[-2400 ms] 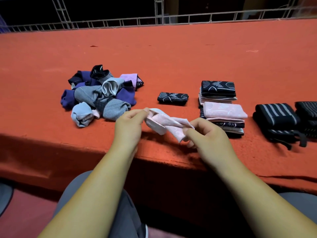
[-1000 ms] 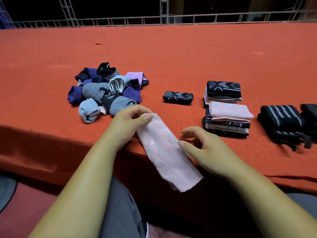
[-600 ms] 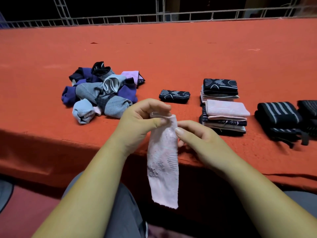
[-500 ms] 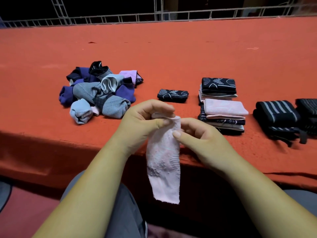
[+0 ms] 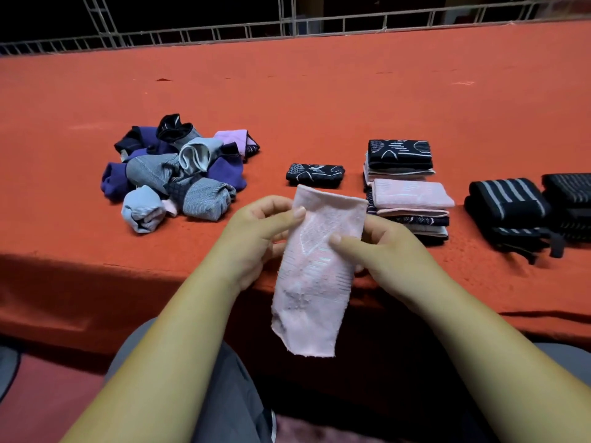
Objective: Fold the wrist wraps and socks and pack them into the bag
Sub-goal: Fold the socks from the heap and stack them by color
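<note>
A: Where's the sock?
B: Beyond the left hand (image 5: 256, 231), the unfolded pile (image 5: 176, 174); beyond the right hand (image 5: 380, 251), the folded stack (image 5: 409, 199); the pink sock (image 5: 316, 276) hangs between both, each pinching an upper edge.
A: Advice?
B: Flatten it; bring toe to cuff squarely.

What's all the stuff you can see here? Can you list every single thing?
pink sock: one, pale pink, held by both hands over the table edge
sock pile: one heap, purple, grey, light blue, table's left
folded sock: one, black with white pattern, middle
folded sock stacks: two, black, white, pink, right of middle
wrist wraps: at least two, black with grey stripes, far right
table cover: one, orange-red, under everything
railing: one, metal, behind the table
trousers: one pair, grey, bottom of view
left hand: one, grips the sock's left edge
right hand: one, grips its right edge
</note>
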